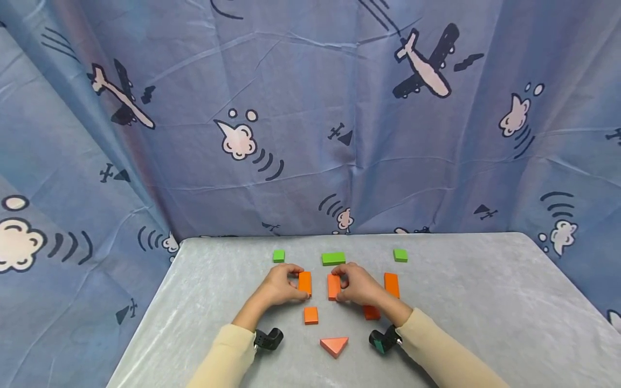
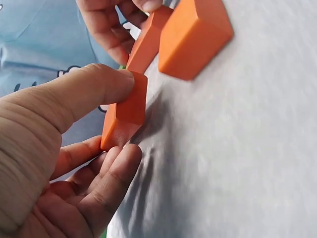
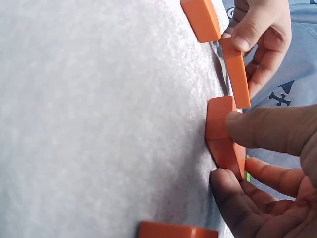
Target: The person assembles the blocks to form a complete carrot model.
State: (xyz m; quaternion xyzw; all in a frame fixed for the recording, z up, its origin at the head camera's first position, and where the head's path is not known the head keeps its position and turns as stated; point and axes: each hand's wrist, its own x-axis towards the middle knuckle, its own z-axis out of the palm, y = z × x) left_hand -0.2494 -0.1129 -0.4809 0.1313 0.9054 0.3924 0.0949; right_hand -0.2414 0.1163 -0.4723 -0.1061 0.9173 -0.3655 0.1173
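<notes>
In the head view my left hand point(image 1: 280, 285) pinches a long orange block point(image 1: 304, 283) by its two ends, thumb at the near end. Just to the right, my right hand point(image 1: 358, 284) pinches a second, redder orange block point(image 1: 333, 287) the same way. A gap separates the two blocks, which stand roughly parallel. The left wrist view shows the thumb pressed on the end of the left block point(image 2: 124, 106). In the right wrist view the thumb rests on the near end of the right block point(image 3: 223, 126).
Nearer me lie a small orange block point(image 1: 311, 316) and a salmon triangular block point(image 1: 334, 345). Past my right hand are an orange block point(image 1: 391, 284) and a red block point(image 1: 372, 312), partly under the forearm. Green blocks point(image 1: 333, 258) point(image 1: 278, 256) point(image 1: 400, 255) line the far side of the grey table point(image 1: 466, 302).
</notes>
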